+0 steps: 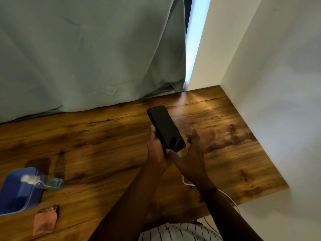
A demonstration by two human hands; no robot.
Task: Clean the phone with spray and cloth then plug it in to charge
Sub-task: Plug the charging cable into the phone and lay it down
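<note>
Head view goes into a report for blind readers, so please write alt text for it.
A left hand holds a dark-screened black phone above a wooden table while the right hand is at its lower end, where a white cable reaches. A spray bottle, blue box and pink cloth sit left.

Wide bare table lies left of centre, curtain hem to near edge, so you've got sweeping room there. The far left is crowded: a blue box at the edge, the spray bottle tight against its right side, and the pink cloth just in front of them. At the back, the curtain drapes onto the table's rear edge and closes that side off. On your right the white wall runs along the table edge, a hard stop, with a bare strip of wood beside it. Mind the white cable trailing under your right wrist and off the near edge. At mid-table your left hand holds the phone up, blocking a straight crossing.
</note>
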